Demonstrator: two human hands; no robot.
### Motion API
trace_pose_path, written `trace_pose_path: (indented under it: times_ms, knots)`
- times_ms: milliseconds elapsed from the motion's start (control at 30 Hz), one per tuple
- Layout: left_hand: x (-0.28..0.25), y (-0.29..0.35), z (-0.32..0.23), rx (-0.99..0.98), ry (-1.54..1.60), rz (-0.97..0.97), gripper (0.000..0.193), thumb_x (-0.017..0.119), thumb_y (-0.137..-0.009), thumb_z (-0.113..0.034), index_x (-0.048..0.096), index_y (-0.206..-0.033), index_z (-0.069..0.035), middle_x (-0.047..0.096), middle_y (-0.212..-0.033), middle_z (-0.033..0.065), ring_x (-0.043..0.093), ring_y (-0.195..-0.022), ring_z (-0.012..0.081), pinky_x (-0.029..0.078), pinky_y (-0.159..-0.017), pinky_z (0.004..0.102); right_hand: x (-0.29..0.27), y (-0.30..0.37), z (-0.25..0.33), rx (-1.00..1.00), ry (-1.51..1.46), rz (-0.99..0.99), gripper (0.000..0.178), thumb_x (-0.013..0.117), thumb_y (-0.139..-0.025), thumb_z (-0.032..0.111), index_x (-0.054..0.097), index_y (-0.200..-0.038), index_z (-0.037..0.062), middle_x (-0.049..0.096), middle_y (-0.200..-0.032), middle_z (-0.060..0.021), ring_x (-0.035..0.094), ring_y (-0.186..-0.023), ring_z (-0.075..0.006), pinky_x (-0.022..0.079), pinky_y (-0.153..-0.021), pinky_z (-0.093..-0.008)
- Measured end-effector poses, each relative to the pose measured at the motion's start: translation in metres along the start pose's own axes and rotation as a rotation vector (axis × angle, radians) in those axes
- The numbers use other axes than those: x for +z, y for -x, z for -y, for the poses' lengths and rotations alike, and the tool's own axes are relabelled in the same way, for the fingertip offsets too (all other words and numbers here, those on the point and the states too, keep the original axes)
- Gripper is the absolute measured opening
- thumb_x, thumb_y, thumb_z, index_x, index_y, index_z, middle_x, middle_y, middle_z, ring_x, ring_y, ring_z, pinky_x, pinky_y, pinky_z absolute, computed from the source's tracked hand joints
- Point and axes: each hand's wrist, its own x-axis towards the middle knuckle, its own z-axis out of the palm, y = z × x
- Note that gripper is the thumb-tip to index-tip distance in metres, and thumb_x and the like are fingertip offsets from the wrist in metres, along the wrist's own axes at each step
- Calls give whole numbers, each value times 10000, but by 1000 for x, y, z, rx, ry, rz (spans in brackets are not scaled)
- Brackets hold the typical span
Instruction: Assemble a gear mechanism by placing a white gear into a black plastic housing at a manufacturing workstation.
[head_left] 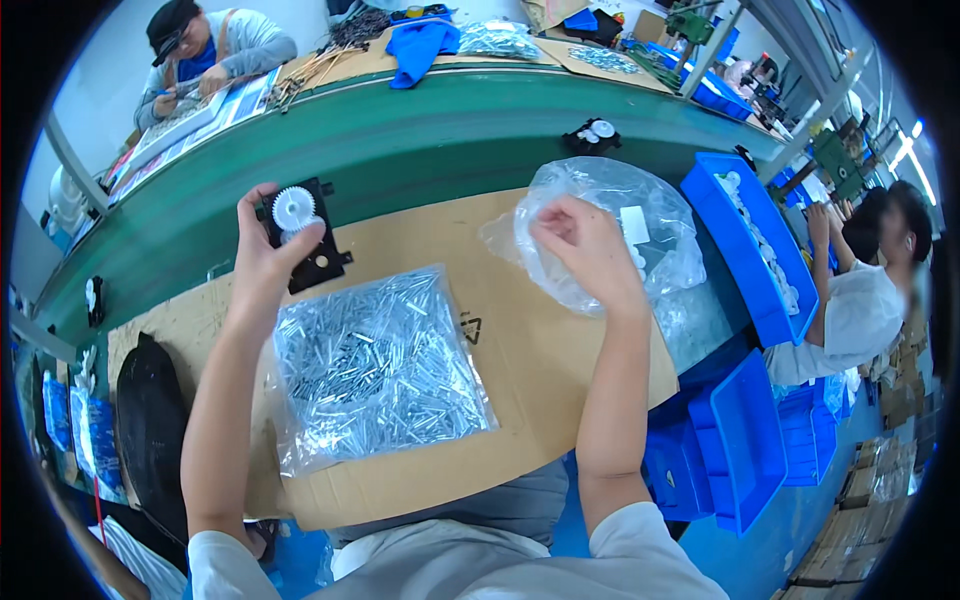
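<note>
1. In the head view, clock directions are read from the picture's centre; a brown cardboard sheet [535, 385] is spread on the green counter [430, 130].
2. At 10 o'clock, a black plate [322, 263] is gripped by the left hand [262, 252], which is clamped on it, with fingers at its edge and the thumb laid against a white gear [294, 207] mounted on it.
3. At 2 o'clock, the right hand [592, 245] is held over an open clear bag [672, 225], its fingers curled toward the thumb; whether anything is pinched between them cannot be told.
4. At 8 o'clock, a flat clear packet of metal pins [380, 360] is laid on the cardboard.
5. At 1 o'clock, a black assembly with white gears [592, 136] is placed on the counter, beyond the clear bag.
6. Near 3 o'clock, a long blue bin [733, 265] is filled along its length with white parts [764, 245].
7. At 4 o'clock, more blue bins [745, 440] are seen.
8. Between 10 and 11 o'clock, a co-worker [225, 50] is seated across the counter.
</note>
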Motion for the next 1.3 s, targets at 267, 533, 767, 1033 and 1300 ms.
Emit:
trace_pose_path:
  times_ms: [267, 533, 767, 1033, 1300]
  knots:
    - [-12, -118, 72, 46, -325, -67, 676, 765, -839, -206, 358, -1363, -75, 546, -1194, 178, 598, -976, 239, 510, -884, 348, -11, -1, -73, 120, 177, 253, 154, 664, -700, 21, 654, -854, 26, 638, -779, -55, 562, -695, -196, 476, -663, -323]
    - [-68, -174, 97, 193, -1117, -67, 613, 715, -869, -408, 465, -1313, -66, 499, -1263, 178, 537, -1147, 314, 461, -975, 419, -9, -5, -34, 182, 229, 108, 147, 616, -736, 2, 654, -865, 63, 670, -924, -87, 621, -808, -294, 494, -741, -396]
    - [78, -159, 48, 666, -1002, 358, 389, 591, -928, -233, 520, -1273, -69, 566, -1304, 131, 571, -1161, 332, 461, -991, 422, 29, -4, 10, -300, -141, -33, 191, 695, -759, 31, 611, -929, 57, 582, -930, -24, 553, -743, -153, 462, -674, -277]
    - [250, -206, 85, 416, -697, 541, 531, 530, -926, -172, 399, -1422, -36, 527, -1404, 206, 554, -1220, 390, 453, -1013, 448, 51, 0, 13, -436, -96, 5, 211, 690, -772, 27, 594, -952, 82, 569, -944, -21, 562, -748, -163, 465, -671, -277]
    - [260, -233, 76, 137, -766, 548, 1043, 875, -646, -416, 384, -1423, 77, 550, -1354, 209, 627, -1090, 313, 507, -959, 371, 44, -5, 5, -431, -42, -55, 207, 679, -776, 6, 587, -946, 80, 559, -935, -20, 565, -740, -173, 465, -667, -279]
